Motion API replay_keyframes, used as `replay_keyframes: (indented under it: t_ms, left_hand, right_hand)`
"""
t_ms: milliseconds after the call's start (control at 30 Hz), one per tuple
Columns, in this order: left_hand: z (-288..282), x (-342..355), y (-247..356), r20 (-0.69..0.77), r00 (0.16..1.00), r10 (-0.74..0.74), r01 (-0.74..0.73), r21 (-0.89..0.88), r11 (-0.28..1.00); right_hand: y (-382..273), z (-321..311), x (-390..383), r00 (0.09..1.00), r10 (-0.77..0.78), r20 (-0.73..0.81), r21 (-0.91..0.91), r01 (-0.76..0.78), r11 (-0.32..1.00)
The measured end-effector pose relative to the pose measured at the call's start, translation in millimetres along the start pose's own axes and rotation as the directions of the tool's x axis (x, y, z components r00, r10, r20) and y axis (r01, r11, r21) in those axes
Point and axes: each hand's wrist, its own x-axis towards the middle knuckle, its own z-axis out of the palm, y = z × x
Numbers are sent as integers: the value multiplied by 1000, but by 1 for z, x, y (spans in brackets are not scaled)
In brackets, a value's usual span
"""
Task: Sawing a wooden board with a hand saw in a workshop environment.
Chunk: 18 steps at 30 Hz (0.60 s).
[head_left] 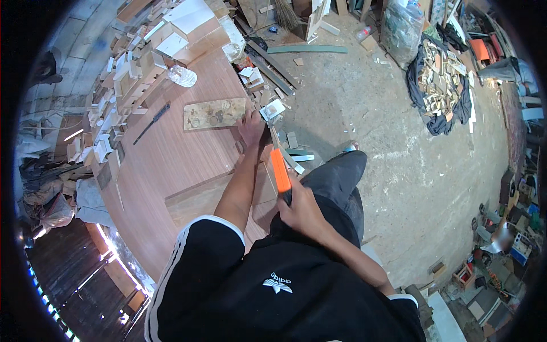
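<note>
My right hand (299, 210) is closed round the orange and black handle of a handsaw (280, 170). The thin saw blade points away from me along the right edge of the brown tabletop (165, 154). Near that edge, my left hand (250, 130) presses down with its fingers apart, against the right end of a stained wooden block (213, 114). Just past its fingertips is a small white-faced wood piece (273, 109); whether the hand touches it I cannot tell. Under my left forearm lies a flat wooden board (199, 196).
A long dark file-like tool (151, 123) and a clear plastic bag (182, 76) lie on the tabletop. Small wooden box pieces (134, 77) crowd its far left edge. Offcuts (292, 139) lie on the floor beside it. Farther right, a dark cloth holds scrap wood (441, 85).
</note>
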Motion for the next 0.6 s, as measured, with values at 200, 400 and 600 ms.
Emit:
replay_keyframes:
  t_ms: [200, 400, 600]
  left_hand:
    - [4, -8, -2, 37, 998, -41, 41, -11, 999]
    - [27, -5, -19, -83, 996, 34, -21, 151, 988]
    - [8, -8, -1, 115, 980, -162, 163, 5, 987]
  right_hand:
    - [-34, -26, -42, 986, 120, 112, 121, -133, 984]
    - [22, 1, -1, 999, -17, 33, 9, 17, 1000]
    - [-21, -25, -23, 964, 190, 184, 14, -196, 980]
